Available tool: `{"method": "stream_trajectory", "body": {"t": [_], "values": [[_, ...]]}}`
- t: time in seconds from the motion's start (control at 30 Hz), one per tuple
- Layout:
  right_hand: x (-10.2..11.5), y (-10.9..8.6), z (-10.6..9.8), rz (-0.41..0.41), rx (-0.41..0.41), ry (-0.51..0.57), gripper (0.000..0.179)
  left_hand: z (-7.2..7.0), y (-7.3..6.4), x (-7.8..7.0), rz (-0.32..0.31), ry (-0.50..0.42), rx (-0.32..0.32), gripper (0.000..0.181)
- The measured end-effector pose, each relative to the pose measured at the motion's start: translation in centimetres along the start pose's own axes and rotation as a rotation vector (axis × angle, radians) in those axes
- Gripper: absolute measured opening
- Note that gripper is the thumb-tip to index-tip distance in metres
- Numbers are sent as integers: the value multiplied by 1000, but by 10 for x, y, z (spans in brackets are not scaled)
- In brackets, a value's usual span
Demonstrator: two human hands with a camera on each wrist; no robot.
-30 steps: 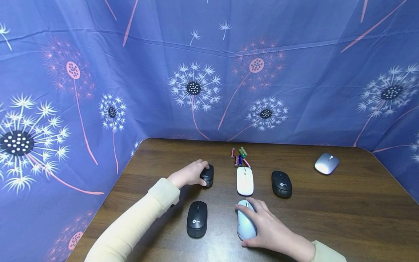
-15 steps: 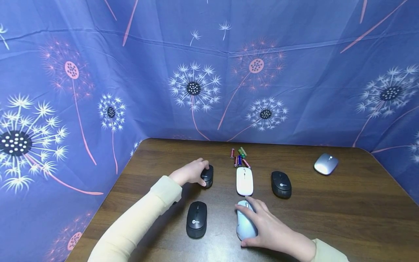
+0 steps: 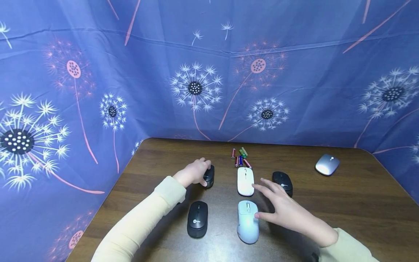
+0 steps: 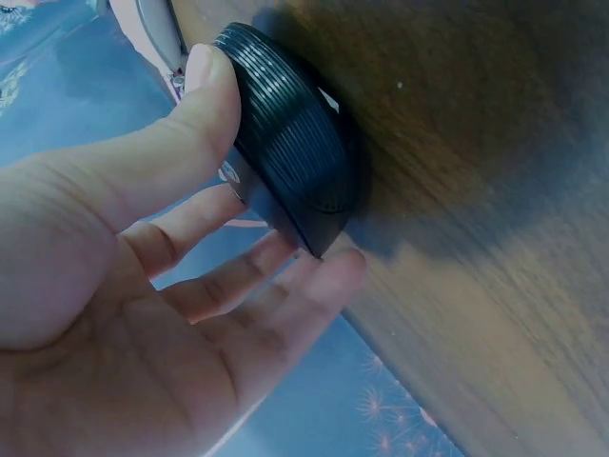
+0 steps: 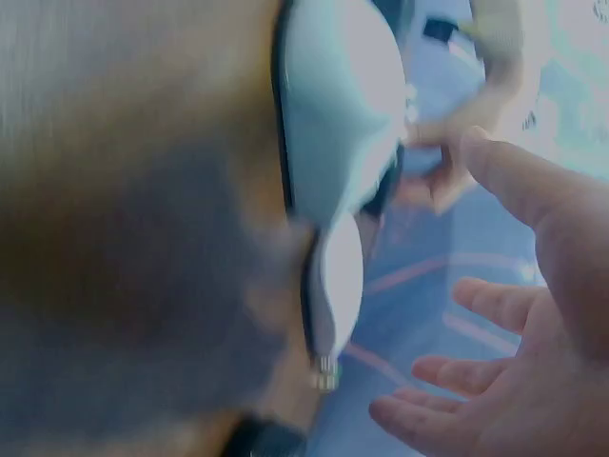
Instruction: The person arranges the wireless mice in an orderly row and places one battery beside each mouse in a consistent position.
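At the left, my left hand (image 3: 194, 172) grips a black computer mouse (image 3: 210, 178), which stays on the table. In the left wrist view the thumb presses one end of that black mouse (image 4: 290, 133), and the fingers lie along its far side. My right hand (image 3: 288, 207) hovers with spread fingers, holding nothing. Just left of its thumb lies a light blue mouse (image 3: 247, 225). Its fingertips are near a white mouse (image 3: 245, 182); whether they touch it I cannot tell. The hand partly covers another black mouse (image 3: 282, 181).
One more black mouse (image 3: 197, 219) lies front left of the light blue one. A silver mouse (image 3: 327, 164) sits at the far right. Several small batteries (image 3: 240, 161) lie behind the white mouse. A blue patterned cloth (image 3: 209, 123) hangs behind the wooden table (image 3: 343, 207).
My right hand has let go of the light blue mouse and moved right and away from me, its fingers spreading. My left hand keeps its grip on the black mouse.
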State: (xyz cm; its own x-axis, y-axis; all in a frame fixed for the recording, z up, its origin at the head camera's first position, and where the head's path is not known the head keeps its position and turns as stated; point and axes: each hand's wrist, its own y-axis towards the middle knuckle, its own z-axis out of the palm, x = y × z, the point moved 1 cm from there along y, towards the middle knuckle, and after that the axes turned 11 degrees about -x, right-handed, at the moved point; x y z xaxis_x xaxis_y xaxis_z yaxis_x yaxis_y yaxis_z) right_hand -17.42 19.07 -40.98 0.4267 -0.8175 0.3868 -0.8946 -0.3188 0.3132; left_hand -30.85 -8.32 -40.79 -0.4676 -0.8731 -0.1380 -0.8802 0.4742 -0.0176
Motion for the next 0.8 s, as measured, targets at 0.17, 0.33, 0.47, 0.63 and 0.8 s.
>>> {"method": "stream_trajectory", "body": {"t": [0.17,0.33,0.47,0.63,0.8], "values": [[-23,10,-21,55,-35,-32,74,1,1,-1,-1,2,8,61],[-48,18,-39,81,-73,-61,72,0,1,0,-8,9,14,62],[-71,22,-52,97,-101,-72,72,-2,2,1,-2,-8,14,63],[-99,27,-66,138,-138,-106,70,-3,6,3,-9,-41,44,65],[-122,32,-78,182,-161,-148,68,-5,9,2,1,-24,60,74]]}}
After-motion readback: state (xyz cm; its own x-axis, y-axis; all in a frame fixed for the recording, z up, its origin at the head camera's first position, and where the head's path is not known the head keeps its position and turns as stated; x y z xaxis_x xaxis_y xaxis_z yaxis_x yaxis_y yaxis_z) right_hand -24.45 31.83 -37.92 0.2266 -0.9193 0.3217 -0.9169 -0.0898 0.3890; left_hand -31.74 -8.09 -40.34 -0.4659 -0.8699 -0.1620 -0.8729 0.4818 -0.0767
